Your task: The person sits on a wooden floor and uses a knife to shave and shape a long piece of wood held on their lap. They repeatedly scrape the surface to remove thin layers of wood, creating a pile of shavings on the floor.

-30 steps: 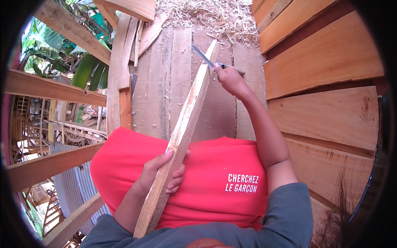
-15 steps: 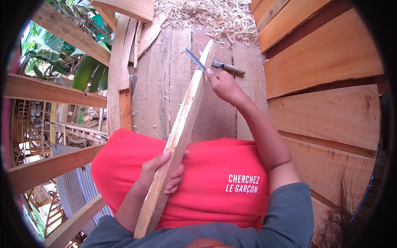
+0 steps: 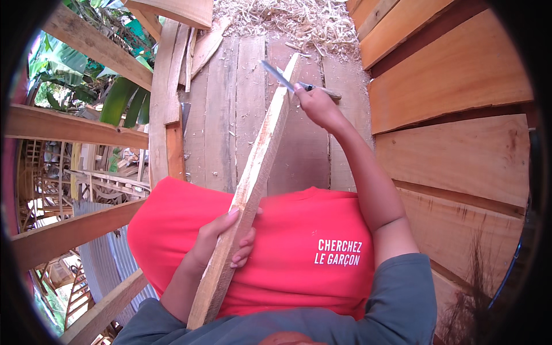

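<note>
A long squared wooden stick (image 3: 253, 172), with a pale, freshly shaved upper face, slants from my chest up and away to the right. My left hand (image 3: 224, 238) is wrapped round its lower part over the red cloth (image 3: 287, 224) across my lap. Near the stick's pointed far end, my right hand (image 3: 317, 106) is closed on a knife, its handle hidden in the fist. The knife's blade (image 3: 276, 75) lies across the stick and points to the far left. Beyond that hand a second knife (image 3: 330, 92) rests on the floorboards, partly hidden by the hand and stick.
Wood shavings (image 3: 293, 23) are heaped at the far end of the plank floor (image 3: 221, 126). Loose planks (image 3: 169, 75) stand along the left beside an open rail fence (image 3: 80, 127). A wall of boards (image 3: 454, 155) closes off the right side.
My right hand and its knife have moved a little farther away along the stick toward the tip, now covering more of the knife on the floor. My left hand stays put.
</note>
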`<state>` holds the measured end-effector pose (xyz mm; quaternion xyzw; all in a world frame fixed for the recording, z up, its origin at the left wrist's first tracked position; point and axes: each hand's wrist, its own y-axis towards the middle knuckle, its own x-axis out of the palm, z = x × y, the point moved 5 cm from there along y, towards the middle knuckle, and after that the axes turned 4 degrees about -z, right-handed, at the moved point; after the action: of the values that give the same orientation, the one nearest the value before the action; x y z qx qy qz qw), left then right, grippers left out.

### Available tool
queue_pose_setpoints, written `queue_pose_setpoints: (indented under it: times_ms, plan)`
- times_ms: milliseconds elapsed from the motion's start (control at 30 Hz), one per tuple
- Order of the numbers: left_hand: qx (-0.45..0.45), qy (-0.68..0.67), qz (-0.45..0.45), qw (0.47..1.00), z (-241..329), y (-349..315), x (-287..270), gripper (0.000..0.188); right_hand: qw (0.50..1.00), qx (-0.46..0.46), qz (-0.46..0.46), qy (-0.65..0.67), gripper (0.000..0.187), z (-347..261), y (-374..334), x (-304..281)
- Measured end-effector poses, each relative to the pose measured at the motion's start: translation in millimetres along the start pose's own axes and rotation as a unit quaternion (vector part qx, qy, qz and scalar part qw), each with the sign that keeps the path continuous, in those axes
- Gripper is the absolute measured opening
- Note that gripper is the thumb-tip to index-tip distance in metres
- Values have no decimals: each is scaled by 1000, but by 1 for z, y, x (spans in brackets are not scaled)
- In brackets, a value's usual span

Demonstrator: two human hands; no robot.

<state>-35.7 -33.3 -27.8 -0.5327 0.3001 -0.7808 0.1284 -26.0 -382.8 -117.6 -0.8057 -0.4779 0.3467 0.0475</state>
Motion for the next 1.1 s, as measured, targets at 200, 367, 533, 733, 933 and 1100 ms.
queue_pose_setpoints:
  times_ms: [200,367,533,733,933,1100]
  plan:
    - [-2,0,5,1000,0,1,0,59,998,0,-23,-66,70,-8,-8,9]
    - [-7,9,-10,1000,1,1,-2,57,998,9,-25,-56,70,-20,-17,13]
    - [-4,2,18,1000,-1,2,0,58,996,52,23,-76,71,-3,-3,-2]
    - [-6,19,17,1000,0,2,-1,57,998,47,-20,-42,71,-16,-11,1]
    - [12,27,24,999,0,2,0,58,998,60,0,-14,68,-12,-10,-2]
    - [10,19,24,999,3,4,2,58,993,-64,-64,-72,67,-24,-20,17]
